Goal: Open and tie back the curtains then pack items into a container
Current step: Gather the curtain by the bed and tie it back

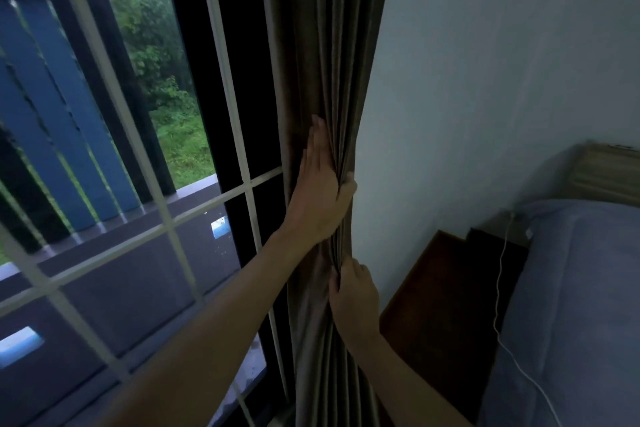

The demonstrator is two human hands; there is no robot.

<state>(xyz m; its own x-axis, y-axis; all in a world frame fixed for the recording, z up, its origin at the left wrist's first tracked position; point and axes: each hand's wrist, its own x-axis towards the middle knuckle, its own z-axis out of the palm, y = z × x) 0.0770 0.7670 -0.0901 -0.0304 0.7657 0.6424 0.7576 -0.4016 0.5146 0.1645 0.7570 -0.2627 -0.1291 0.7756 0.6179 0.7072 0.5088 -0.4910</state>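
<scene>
Head view: gathered brown pleated fabric curtain (329, 55), long axis vertical; left hand (320, 191) clasps bundle directly above right hand (353, 298), also gripping.

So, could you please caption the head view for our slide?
Both hands, left hand above right hand, gather the brown curtain beside the window.

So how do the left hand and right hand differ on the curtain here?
The left hand sits higher on the curtain; the right hand sits lower. The left hand is laid mostly flat, fingers pointing up and thumb hooked round the right edge of the bunch; the right hand pinches folds between thumb and fingers. The left arm comes in from the lower left, the right from the lower right. Both are bare and gather the same bunched curtain.
</scene>
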